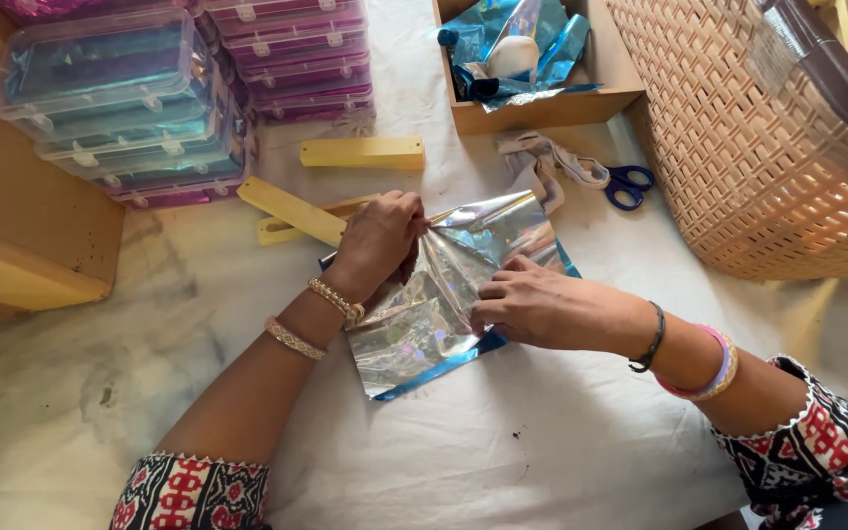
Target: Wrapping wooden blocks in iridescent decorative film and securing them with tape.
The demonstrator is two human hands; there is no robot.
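Observation:
A sheet of shiny silver foil wrapping paper [424, 324] with a blue underside lies crumpled on the white cloth in the middle. My left hand [380, 240] presses down on its upper left part, fingers curled over a fold. At the sheet's right edge my right hand [532, 304] pinches the foil between fingers and thumb. What lies under the foil is hidden.
Stacks of clear plastic boxes [130, 98] stand at the back left. Yellow wooden strips [363, 152] lie behind the foil. Blue-handled scissors [628, 184] rest beside a wooden box [542, 108] of foil scraps. A woven basket [758, 147] fills the right.

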